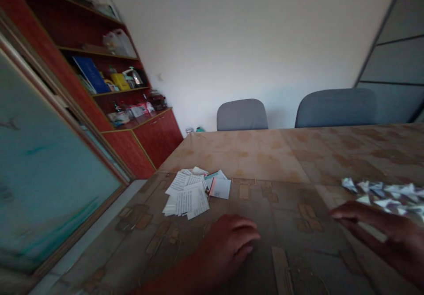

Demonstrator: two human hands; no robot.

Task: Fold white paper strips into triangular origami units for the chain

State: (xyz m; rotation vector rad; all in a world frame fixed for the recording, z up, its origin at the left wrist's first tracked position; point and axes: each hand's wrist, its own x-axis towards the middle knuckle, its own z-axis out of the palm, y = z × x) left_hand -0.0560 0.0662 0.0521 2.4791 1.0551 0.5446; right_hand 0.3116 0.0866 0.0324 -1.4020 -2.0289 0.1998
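My left hand (228,244) is palm down over the brown patterned table (261,149), just in front of a loose pile of printed paper pieces (190,198). Its fingers bend loosely, with the thumb a little apart, and I see nothing in them. A pale card with a pink edge (221,188) lies at the pile's right side. On the right, my right hand (380,228) is open, with a gap between thumb and fingers and nothing visible in it. Beyond it lies a group of small folded paper pieces (391,193), partly covered by the hand.
Two grey chairs (243,115) stand behind the table's far edge, against a white wall. At the left are a red wooden cabinet (159,134) with shelves of household items and a frosted glass door (49,167). Grey panels (397,61) stand at the far right.
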